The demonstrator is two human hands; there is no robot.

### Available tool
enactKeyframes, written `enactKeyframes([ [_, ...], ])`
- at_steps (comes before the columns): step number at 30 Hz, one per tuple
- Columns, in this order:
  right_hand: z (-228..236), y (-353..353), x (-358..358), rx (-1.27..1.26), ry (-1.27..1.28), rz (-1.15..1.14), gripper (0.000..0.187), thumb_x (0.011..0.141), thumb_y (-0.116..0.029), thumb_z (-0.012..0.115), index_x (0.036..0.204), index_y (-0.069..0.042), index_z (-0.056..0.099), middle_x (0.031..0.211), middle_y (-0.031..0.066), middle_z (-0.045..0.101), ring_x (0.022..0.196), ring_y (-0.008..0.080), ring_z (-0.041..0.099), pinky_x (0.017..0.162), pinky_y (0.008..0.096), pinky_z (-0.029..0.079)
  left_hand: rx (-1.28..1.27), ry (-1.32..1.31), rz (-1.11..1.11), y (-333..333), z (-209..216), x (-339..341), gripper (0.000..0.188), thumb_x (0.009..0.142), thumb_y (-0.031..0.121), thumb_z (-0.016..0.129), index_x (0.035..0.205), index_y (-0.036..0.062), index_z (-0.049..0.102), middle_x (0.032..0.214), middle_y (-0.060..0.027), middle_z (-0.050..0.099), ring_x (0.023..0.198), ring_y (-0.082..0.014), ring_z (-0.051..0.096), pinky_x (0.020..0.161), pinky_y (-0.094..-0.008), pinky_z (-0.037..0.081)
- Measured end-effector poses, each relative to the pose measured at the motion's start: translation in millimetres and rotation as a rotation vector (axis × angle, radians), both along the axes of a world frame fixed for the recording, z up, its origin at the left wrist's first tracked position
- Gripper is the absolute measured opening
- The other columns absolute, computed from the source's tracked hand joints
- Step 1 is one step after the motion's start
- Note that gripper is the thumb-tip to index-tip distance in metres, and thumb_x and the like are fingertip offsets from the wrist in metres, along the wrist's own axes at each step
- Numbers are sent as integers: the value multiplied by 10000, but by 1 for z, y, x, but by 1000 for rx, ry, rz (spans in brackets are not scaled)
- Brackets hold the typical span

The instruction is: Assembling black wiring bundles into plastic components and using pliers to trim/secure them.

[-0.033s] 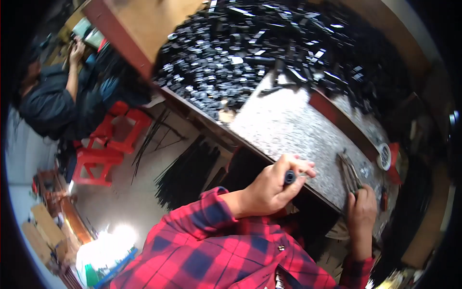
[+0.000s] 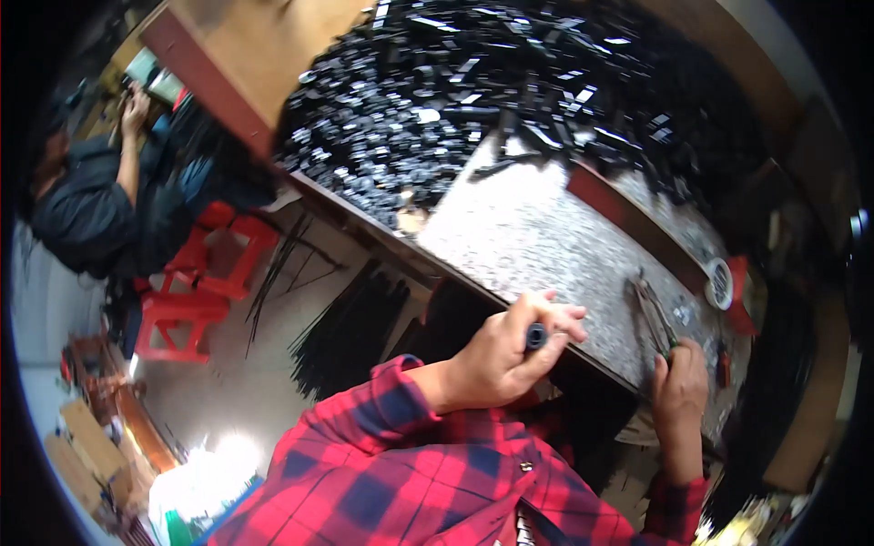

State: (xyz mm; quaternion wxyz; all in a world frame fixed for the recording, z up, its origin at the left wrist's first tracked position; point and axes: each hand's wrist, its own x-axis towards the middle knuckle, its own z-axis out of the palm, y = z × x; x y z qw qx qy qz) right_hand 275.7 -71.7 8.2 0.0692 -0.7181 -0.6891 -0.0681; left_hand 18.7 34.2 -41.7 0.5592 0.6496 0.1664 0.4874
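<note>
Nothing has shifted since the earlier frame: both hands, the tool and the loose parts keep the same places. Left hand (image 2: 505,355): raised over the near edge of the speckled grey desk (image 2: 533,237), grip clenched around a short dark cylindrical piece (image 2: 535,337) whose round end shows between thumb and forefinger. Right hand (image 2: 681,387): resting at the desk's near right edge, fingers closed on the handles of a pair of metal pliers (image 2: 654,314) that lie on the desktop, jaws pointing away from the person. Both forearms wear red-and-navy checked sleeves (image 2: 401,455). Heap of small black parts (image 2: 473,100): covers the far half of the desk, reaching to the bare grey area. Red bar (image 2: 628,223): lies across the desk right of centre. Small round white container (image 2: 719,282): at the far right edge. Bundles of thin black rods (image 2: 350,332): on the floor beneath the desk's left side. Red plastic stools (image 2: 196,282): on the floor to the left. Second person in dark clothing (image 2: 86,200): seated at far left, hands up at a separate workplace.
</note>
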Motion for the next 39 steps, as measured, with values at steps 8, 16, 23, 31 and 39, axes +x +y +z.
enactKeyframes([
  [8,21,-15,-11,224,620,134,219,811,-138,672,841,-21,490,935,167,552,733,310,550,663,347,455,7,178,27,-16,3,-1,328,850,-69,591,973,85,329,700,4,423,612,-64,466,574,-228,415],
  [16,24,1,-19,482,-256,289,298,736,-145,747,934,-24,561,1221,112,456,1218,355,461,1097,610,187,-17,186,-104,-22,-7,-2,884,594,285,876,1191,106,249,746,-5,554,554,-25,393,511,-186,317],
  [23,28,-2,-25,516,-379,362,253,796,-159,701,961,-21,568,1232,123,459,1259,387,426,1084,649,159,-186,90,76,-32,2,8,657,686,235,846,1138,60,402,796,-43,628,725,-81,618,634,-210,479],
  [31,28,-24,-24,377,-214,284,221,813,-200,674,907,-47,546,1124,120,519,1041,293,542,1001,528,342,-38,219,231,-32,8,22,469,605,255,886,889,44,579,743,0,550,651,-57,540,571,-225,447],
  [39,39,-30,-15,362,-305,419,179,818,-219,615,787,-79,508,973,95,581,880,228,573,795,356,461,-163,219,127,-34,4,12,676,518,499,830,911,20,558,807,20,521,669,-51,506,591,-188,388],
])
